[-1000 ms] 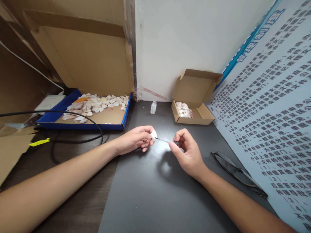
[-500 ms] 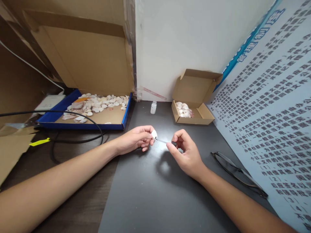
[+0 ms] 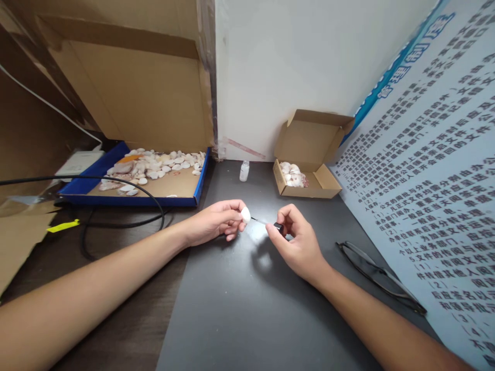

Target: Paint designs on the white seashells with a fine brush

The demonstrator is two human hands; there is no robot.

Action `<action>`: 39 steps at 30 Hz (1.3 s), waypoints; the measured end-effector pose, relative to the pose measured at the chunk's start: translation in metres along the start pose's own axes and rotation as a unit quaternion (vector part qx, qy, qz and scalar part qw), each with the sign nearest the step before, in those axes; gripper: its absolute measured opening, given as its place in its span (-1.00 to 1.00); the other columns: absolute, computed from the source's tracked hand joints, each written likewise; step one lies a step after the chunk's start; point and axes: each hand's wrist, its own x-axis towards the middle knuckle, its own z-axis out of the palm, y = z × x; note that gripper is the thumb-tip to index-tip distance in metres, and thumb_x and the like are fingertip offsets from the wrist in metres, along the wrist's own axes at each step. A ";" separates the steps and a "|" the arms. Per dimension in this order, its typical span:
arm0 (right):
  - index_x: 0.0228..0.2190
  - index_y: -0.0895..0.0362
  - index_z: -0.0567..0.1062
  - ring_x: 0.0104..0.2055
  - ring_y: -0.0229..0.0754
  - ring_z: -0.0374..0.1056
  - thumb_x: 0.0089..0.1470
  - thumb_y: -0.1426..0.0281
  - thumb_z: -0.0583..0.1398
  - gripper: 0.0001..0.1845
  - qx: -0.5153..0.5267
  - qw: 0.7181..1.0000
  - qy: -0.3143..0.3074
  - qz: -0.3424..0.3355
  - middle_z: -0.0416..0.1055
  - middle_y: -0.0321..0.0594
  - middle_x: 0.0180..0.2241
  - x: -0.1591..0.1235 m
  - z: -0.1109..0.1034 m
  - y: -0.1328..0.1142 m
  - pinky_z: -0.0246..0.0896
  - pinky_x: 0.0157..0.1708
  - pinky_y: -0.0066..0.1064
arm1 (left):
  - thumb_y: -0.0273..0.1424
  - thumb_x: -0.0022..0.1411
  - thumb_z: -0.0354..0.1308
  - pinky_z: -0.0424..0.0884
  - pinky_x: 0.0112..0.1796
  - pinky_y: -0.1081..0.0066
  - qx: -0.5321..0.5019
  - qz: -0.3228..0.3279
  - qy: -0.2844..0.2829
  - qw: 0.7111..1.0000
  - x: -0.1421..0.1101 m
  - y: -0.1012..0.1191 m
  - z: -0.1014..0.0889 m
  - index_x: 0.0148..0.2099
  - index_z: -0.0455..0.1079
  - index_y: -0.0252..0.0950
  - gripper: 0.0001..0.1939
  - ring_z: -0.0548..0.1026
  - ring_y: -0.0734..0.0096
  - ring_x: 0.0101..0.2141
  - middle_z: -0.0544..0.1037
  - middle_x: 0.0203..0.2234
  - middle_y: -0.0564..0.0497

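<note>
Between the thumb and fingers of my left hand (image 3: 220,220) is a small white shell (image 3: 245,215). My right hand (image 3: 296,239) pinches the black cap of a thin brush (image 3: 278,227). Its slim stem points left, and the dark tip is close beside the shell's right edge; a small gap seems to show between them. Both hands are above the dark grey desk mat (image 3: 232,319). Behind them a small clear bottle (image 3: 244,171) stands upright without a cap, its contents hard to make out.
At the left an open blue-edged cardboard box (image 3: 154,200) holds many white shells (image 3: 166,167). A smaller open carton (image 3: 320,191) with shells stands at the back right. Glasses (image 3: 381,275) lie at the right by a printed poster (image 3: 436,170). A black cable (image 3: 127,224) loops at left.
The brush in my right hand has moved slightly right and its tip has come away from the shell. My left hand and the shell have hardly moved.
</note>
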 end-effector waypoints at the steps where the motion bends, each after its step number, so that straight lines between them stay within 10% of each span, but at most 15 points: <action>1: -0.41 0.27 0.12 -0.52 -0.62 -0.07 0.05 0.18 0.11 -0.60 -0.002 1.000 0.008 -0.001 0.05 -0.34 -0.55 0.000 0.000 0.000 -0.09 -0.51 -0.75 | -0.42 0.16 0.14 0.23 -0.53 0.53 0.000 0.000 -0.001 1.000 0.000 0.000 0.000 -0.30 0.24 -0.34 -0.87 0.24 0.59 -0.57 0.39 -0.51 0.03; 30: -0.40 0.27 0.14 -0.53 -0.64 -0.01 0.05 0.13 0.10 -0.57 -0.001 0.999 -0.031 -0.015 0.06 -0.34 -0.53 -0.001 0.001 0.001 -0.01 -0.51 -0.79 | -0.45 0.18 0.12 0.25 -0.54 0.55 0.000 0.008 -0.004 1.000 0.000 -0.001 -0.001 -0.30 0.24 -0.35 -0.90 0.24 0.60 -0.56 0.39 -0.51 0.02; 39: -0.40 0.27 0.13 -0.54 -0.65 -0.02 0.05 0.14 0.09 -0.58 -0.001 1.000 0.027 -0.014 0.05 -0.34 -0.52 0.001 0.001 -0.001 -0.02 -0.53 -0.80 | -0.44 0.18 0.09 0.23 -0.57 0.54 0.001 0.110 0.095 0.989 0.001 -0.003 0.005 -0.30 0.22 -0.33 -0.91 0.20 0.63 -0.62 0.37 -0.53 0.09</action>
